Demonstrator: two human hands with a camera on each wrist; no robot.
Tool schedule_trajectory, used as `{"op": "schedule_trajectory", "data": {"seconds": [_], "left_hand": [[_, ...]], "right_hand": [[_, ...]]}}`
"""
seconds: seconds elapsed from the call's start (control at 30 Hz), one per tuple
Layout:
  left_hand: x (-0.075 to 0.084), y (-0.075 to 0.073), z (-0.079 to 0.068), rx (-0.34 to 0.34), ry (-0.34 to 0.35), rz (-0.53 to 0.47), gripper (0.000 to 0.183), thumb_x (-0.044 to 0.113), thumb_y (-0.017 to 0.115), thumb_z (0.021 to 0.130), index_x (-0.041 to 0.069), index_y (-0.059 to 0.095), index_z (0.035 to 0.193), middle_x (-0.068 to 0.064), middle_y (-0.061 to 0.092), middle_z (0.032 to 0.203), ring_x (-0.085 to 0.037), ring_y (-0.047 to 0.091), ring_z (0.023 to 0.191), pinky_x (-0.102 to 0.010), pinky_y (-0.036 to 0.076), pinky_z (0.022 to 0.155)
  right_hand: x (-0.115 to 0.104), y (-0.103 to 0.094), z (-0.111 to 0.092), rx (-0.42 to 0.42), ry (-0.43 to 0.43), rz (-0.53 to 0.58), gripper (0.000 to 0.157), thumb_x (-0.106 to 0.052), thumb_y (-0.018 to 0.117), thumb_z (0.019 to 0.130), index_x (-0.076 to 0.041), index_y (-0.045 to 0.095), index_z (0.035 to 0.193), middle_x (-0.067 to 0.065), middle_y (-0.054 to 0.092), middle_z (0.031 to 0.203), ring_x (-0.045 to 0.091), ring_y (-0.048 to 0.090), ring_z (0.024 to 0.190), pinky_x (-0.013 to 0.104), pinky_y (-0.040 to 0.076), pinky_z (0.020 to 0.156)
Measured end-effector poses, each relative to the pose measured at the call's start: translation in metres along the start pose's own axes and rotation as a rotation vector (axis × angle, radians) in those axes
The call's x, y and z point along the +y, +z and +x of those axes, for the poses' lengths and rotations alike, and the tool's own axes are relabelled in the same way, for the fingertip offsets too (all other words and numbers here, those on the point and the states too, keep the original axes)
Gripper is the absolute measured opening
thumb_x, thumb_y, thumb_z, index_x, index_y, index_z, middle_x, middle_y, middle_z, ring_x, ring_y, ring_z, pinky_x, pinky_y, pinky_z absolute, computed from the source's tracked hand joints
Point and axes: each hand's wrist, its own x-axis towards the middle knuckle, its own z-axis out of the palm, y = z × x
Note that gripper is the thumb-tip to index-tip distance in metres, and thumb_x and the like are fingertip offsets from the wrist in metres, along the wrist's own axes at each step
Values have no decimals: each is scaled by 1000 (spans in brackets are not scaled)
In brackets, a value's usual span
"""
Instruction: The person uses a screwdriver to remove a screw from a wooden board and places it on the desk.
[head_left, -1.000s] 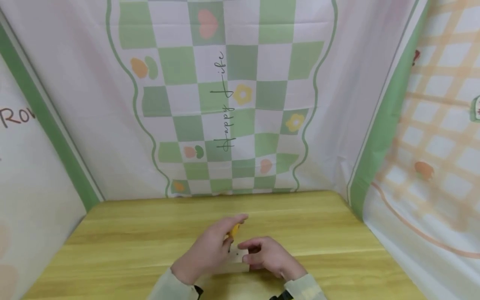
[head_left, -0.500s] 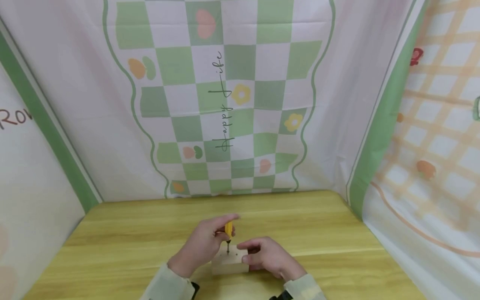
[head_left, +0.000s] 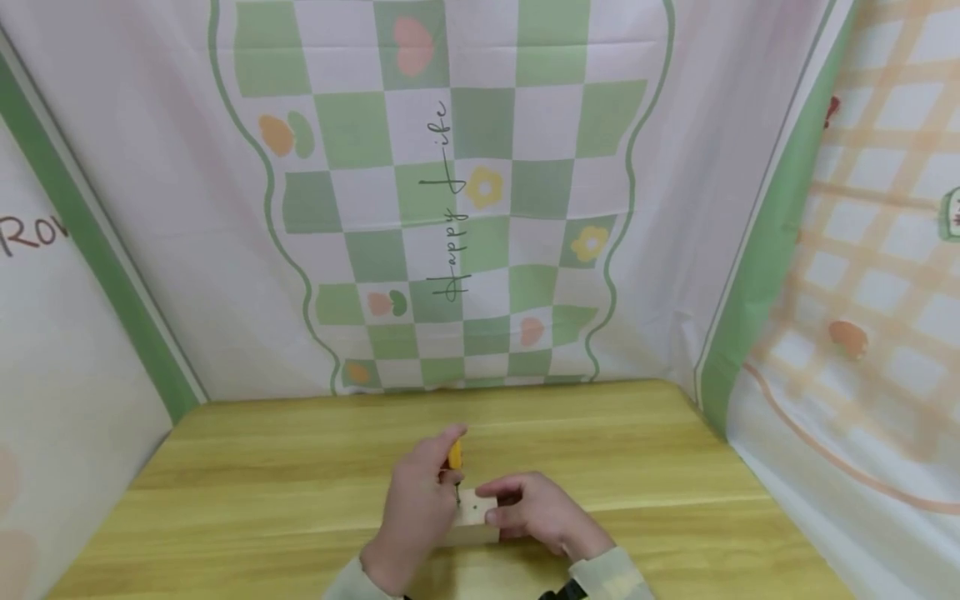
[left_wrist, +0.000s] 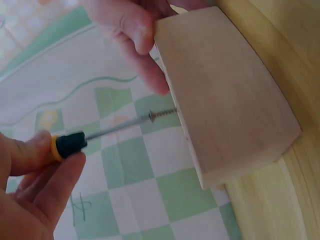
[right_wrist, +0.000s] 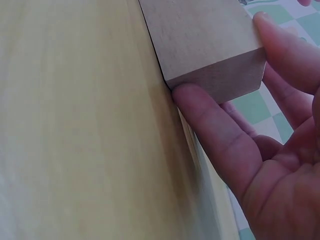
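My left hand (head_left: 416, 500) grips a screwdriver (left_wrist: 71, 145) by its yellow and black handle, thumb and fingers around it. Its thin metal shaft meets the head of a screw (left_wrist: 164, 113), whose thread stands partly out of a pale wooden block (left_wrist: 225, 95). In the head view the screwdriver is nearly upright above the block, and the left hand covers the block's left part. My right hand (head_left: 540, 512) holds the block's right end, with the thumb near the top edge and a finger low against the end face in the right wrist view.
The block rests on a yellow wood-grain table (head_left: 300, 450). A second small dark spot (head_left: 475, 507) marks the block's top, right of the screw. Behind the table hangs a green and white checked curtain (head_left: 480, 250), with more printed cloth at both sides.
The screwdriver handle went from leaning right to nearly upright. My left hand rolled out to the left, then back, its wrist now further right over the block. The right hand and block stayed put.
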Motion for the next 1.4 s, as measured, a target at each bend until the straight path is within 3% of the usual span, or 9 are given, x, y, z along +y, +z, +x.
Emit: {"op": "schedule_trajectory", "data": {"seconds": [0.17, 0.37, 0.47, 0.6, 0.67, 0.77, 1.07, 1.27, 1.4], "left_hand": [[6, 8, -4, 52, 50, 127, 62, -10, 82, 73, 8, 61, 128, -5, 61, 87, -16, 62, 72, -27, 57, 64], [7, 13, -5, 67, 75, 130, 64, -11, 82, 72, 10, 58, 128, -3, 54, 83, -7, 50, 59, -16, 48, 52], [0, 6, -2, -53, 74, 82, 63, -8, 78, 79, 13, 55, 134, -3, 58, 95, -8, 55, 67, -20, 52, 57], [-16, -9, 9, -281, 60, -143, 62, -9, 67, 90, 16, 48, 143, 1, 60, 119, -14, 63, 98, -29, 56, 81], [-24, -13, 14, -353, 61, -276, 62, -12, 64, 91, 19, 48, 143, 1, 63, 118, -14, 63, 104, -31, 55, 86], [-30, -15, 18, -385, 81, -383, 61, -12, 64, 90, 21, 54, 140, 3, 66, 105, -14, 66, 95, -28, 57, 79], [-26, -10, 16, -258, 82, -334, 67, -18, 70, 81, 14, 60, 139, 1, 68, 100, -17, 68, 86, -25, 58, 72], [-19, -1, 10, -72, 180, -146, 70, -14, 79, 75, 9, 60, 137, 1, 63, 90, -9, 59, 76, -21, 55, 66], [-17, 3, 7, -30, 169, -64, 67, -9, 82, 75, 12, 61, 136, 3, 55, 87, -6, 47, 70, -21, 48, 59]], "right_hand": [[0, 0, -1, 5, -7, -4, 39, -5, 78, 86, -1, 68, 125, 17, 61, 113, 25, 60, 94, 43, 59, 75], [-2, 1, -2, 9, -24, -10, 40, -5, 77, 87, 1, 67, 125, 16, 62, 110, 24, 60, 92, 42, 59, 75], [-2, 1, -3, 4, -23, -2, 39, -4, 77, 87, 1, 68, 124, 16, 63, 110, 24, 61, 92, 42, 59, 75], [-3, 1, -2, -2, -3, 6, 38, -5, 77, 87, -2, 69, 123, 14, 63, 109, 26, 62, 93, 43, 60, 75], [-3, 1, -2, 0, 3, 5, 38, -6, 78, 86, -3, 70, 123, 13, 63, 108, 26, 62, 93, 43, 59, 75], [-2, 0, -2, 2, 2, 4, 38, -7, 79, 85, -3, 70, 123, 13, 63, 108, 25, 62, 93, 43, 60, 74], [-1, -1, -1, 8, 11, 5, 39, -7, 79, 85, -4, 70, 123, 12, 63, 110, 25, 62, 95, 43, 59, 75], [-1, 0, -1, 12, 12, 2, 38, -6, 79, 86, -4, 70, 123, 12, 63, 108, 25, 62, 93, 42, 59, 75], [-2, 1, -1, 9, 9, 2, 38, -5, 78, 86, -4, 70, 123, 13, 64, 108, 25, 62, 93, 42, 59, 75]]}}
